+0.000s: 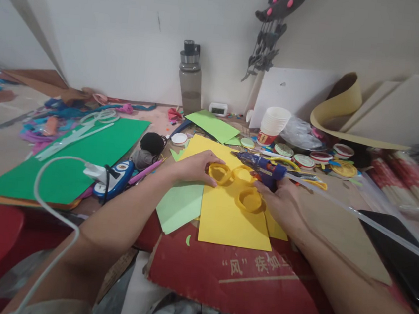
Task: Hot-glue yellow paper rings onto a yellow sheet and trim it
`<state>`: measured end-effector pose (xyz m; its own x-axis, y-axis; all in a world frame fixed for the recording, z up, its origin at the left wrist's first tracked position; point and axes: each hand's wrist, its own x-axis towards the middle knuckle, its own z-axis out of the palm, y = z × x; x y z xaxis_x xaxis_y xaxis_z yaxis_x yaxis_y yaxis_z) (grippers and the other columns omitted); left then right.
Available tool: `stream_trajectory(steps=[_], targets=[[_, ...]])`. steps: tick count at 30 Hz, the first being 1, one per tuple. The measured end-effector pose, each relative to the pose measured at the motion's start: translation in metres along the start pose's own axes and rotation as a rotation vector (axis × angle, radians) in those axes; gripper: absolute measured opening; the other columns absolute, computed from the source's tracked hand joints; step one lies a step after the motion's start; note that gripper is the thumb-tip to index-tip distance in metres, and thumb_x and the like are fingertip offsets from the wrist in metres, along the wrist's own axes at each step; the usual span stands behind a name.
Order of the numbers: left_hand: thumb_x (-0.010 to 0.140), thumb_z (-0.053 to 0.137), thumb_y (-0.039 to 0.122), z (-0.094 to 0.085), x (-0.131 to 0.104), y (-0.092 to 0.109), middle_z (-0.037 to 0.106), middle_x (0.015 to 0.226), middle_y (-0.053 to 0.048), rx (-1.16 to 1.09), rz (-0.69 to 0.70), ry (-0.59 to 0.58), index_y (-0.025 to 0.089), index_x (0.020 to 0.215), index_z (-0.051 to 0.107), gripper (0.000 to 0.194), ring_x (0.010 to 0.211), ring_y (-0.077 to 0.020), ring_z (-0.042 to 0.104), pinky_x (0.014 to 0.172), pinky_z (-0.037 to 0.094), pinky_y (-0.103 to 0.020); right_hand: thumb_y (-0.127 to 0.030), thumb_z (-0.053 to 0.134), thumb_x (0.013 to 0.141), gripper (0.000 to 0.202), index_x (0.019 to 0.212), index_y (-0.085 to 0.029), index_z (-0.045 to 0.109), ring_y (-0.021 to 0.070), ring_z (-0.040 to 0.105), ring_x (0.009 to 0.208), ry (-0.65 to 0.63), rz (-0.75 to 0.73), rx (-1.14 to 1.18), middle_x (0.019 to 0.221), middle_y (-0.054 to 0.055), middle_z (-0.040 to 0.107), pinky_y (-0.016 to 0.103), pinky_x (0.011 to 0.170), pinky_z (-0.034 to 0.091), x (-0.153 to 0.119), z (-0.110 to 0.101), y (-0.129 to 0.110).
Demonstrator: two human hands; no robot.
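My left hand [201, 168] pinches the rim of a small yellow round piece [219, 182] shaped like a shallow cup. In my right hand [285, 202] is a blue hot glue gun [259, 162], gripped by its handle, nozzle pointing left; a long clear glue stick [342, 207] trails from its back. A second yellow cup-like piece [243, 174] sits between the hands. Closer to me, a third yellow cup-like piece [249, 201] lies by the right fingers. All three are over a yellow paper sheet [230, 229]. My right fingertips are partly hidden.
Green card [117, 140], black yarn [152, 143] and a blue-and-white plug device [115, 182] with a white cable lie left. Behind stand a water bottle [190, 82] and stacked paper cups [274, 121]. A black phone-like slab [401, 257] is at right. Red cardboard [197, 270] lies in front.
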<state>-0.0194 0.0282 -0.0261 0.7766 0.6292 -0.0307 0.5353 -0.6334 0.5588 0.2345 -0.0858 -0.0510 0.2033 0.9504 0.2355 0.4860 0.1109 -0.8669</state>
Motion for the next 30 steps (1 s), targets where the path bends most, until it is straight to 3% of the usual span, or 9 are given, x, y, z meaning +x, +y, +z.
stream_trajectory(steps=[3, 9, 14, 20, 25, 30], targets=[[0.071, 0.082, 0.047, 0.0, 0.0, 0.0, 0.057, 0.119, -0.007, -0.012, -0.023, 0.007, 0.024, 0.137, 0.061, 0.073, 0.097, -0.0201, 0.057, 0.085, 0.045, -0.029, -0.045, 0.064, 0.082, 0.043, 0.115, -0.02, 0.07, 0.0312, 0.068, 0.108, -0.016, -0.017, 0.011, 0.117, 0.011, 0.074, 0.049, 0.098, 0.05, -0.001, 0.0, -0.003], [0.07, 0.082, 0.047, 0.0, 0.0, 0.002, 0.057, 0.116, -0.006, -0.03, -0.05, 0.004, 0.026, 0.135, 0.062, 0.072, 0.093, -0.0198, 0.057, 0.083, 0.046, -0.031, -0.045, 0.063, 0.081, 0.037, 0.107, -0.02, 0.071, 0.0334, 0.068, 0.107, 0.029, -0.063, -0.087, 0.113, 0.012, 0.075, 0.049, 0.096, 0.051, -0.002, -0.002, -0.006], [0.069, 0.083, 0.047, 0.002, 0.003, -0.002, 0.058, 0.119, -0.007, -0.014, -0.04, 0.012, 0.026, 0.136, 0.062, 0.073, 0.1, -0.0223, 0.058, 0.087, 0.045, -0.031, -0.049, 0.059, 0.085, 0.04, 0.115, -0.023, 0.069, 0.0369, 0.068, 0.106, -0.087, -0.035, -0.147, 0.114, 0.012, 0.075, 0.052, 0.092, 0.052, -0.004, -0.005, -0.01], [0.067, 0.083, 0.046, 0.002, 0.005, 0.0, 0.059, 0.124, -0.007, 0.038, -0.051, -0.001, 0.024, 0.135, 0.062, 0.074, 0.108, -0.0255, 0.057, 0.092, 0.044, -0.031, -0.051, 0.059, 0.084, 0.03, 0.097, -0.026, 0.07, 0.0378, 0.068, 0.1, -0.104, -0.098, -0.233, 0.09, 0.011, 0.075, 0.048, 0.087, 0.052, -0.004, -0.012, -0.017], [0.069, 0.081, 0.045, 0.001, 0.005, 0.002, 0.058, 0.128, -0.009, 0.025, -0.034, -0.012, 0.022, 0.139, 0.058, 0.078, 0.118, -0.0268, 0.054, 0.1, 0.041, -0.032, -0.055, 0.06, 0.082, 0.03, 0.084, -0.026, 0.067, 0.0379, 0.068, 0.097, -0.06, -0.097, -0.296, 0.09, 0.013, 0.075, 0.046, 0.083, 0.052, -0.007, -0.01, -0.019], [0.071, 0.08, 0.044, 0.001, 0.004, 0.004, 0.056, 0.128, -0.008, 0.01, -0.022, -0.027, 0.028, 0.149, 0.047, 0.086, 0.12, -0.0265, 0.054, 0.102, 0.041, -0.033, -0.055, 0.055, 0.083, 0.042, 0.098, -0.02, 0.071, 0.0377, 0.068, 0.095, -0.019, -0.082, -0.388, 0.099, 0.016, 0.075, 0.049, 0.083, 0.052, -0.008, -0.008, -0.018]])
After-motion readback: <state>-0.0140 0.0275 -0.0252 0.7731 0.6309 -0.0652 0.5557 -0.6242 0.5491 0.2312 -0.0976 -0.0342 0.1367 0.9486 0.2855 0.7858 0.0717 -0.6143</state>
